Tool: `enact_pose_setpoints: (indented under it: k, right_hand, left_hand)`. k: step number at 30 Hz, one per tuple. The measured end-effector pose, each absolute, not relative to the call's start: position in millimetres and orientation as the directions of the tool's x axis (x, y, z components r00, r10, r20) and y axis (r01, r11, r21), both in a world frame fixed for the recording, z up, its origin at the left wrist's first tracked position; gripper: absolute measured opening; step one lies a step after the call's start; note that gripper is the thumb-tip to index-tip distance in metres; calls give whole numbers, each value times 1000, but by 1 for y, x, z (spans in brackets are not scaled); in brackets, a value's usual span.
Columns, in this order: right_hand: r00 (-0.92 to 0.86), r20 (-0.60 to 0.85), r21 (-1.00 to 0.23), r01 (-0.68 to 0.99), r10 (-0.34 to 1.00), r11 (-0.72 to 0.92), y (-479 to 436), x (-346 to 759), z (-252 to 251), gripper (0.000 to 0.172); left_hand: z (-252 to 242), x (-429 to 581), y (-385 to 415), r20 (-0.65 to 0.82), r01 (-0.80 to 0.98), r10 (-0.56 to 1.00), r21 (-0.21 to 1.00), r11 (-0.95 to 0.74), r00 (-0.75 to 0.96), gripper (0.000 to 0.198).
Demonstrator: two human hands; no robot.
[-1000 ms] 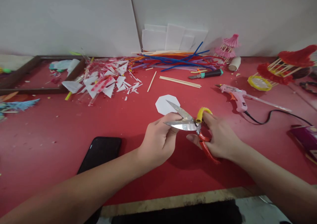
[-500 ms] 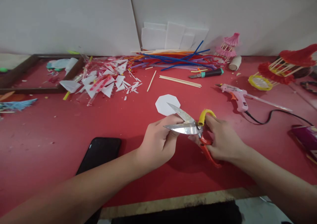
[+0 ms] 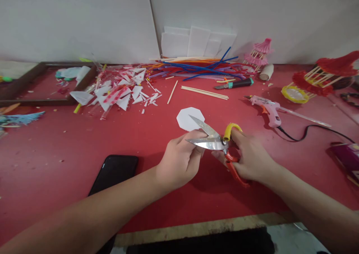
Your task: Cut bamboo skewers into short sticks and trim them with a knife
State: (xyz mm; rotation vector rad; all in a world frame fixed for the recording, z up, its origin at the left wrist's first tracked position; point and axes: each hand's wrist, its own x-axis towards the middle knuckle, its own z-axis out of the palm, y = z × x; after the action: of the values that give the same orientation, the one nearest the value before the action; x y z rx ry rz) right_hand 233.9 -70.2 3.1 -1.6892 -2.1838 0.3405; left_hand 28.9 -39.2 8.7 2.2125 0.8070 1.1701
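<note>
My right hand [image 3: 251, 158] is closed round the handles of a pair of scissors [image 3: 210, 143], one grip yellow and one red. The blades are parted and point left, across the fingers of my left hand [image 3: 179, 160]. Thumb and fingers of that left hand are pressed together; whatever they pinch is hidden behind the blades. Just beyond the blade tips, a white octagonal piece [image 3: 186, 119] lies flat on the red tabletop [image 3: 157, 134].
Behind are thin wooden sticks [image 3: 204, 92], a utility knife [image 3: 238, 83] and pipe cleaners [image 3: 196, 69]. White and pink scraps [image 3: 120, 91] lie left, near a wooden frame [image 3: 39, 101]. A pink glue gun [image 3: 270, 113] with its cord is right; a black phone [image 3: 116, 171] rests beside my left forearm.
Almost nothing differs. The view has shifted very slightly, and the scissors stay parted over my left fingers.
</note>
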Motion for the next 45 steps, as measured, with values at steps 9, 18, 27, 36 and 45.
enact_pose_setpoints:
  k: [9, 18, 27, 36, 45]
  right_hand:
    - [-232, 108, -421, 870, 967, 256, -69, 233, 7, 34]
    - [-264, 213, -397, 856, 941, 331, -68, 239, 2, 31]
    - [-321, 197, -325, 870, 926, 371, -67, 244, 2, 26]
    - [-265, 172, -389, 867, 949, 312, -68, 242, 5, 34]
    - [-215, 110, -433, 869, 970, 242, -69, 236, 6, 37]
  left_hand:
    - [0, 27, -38, 475, 202, 735, 757, -621, 483, 21]
    - [17, 21, -24, 270, 32, 664, 913, -406, 697, 17]
    - [19, 20, -19, 172, -6, 606, 964, -266, 777, 27]
    - [9, 24, -32, 416, 132, 683, 791, -598, 601, 20]
    - [4, 28, -39, 408, 278, 751, 750, -600, 519, 25]
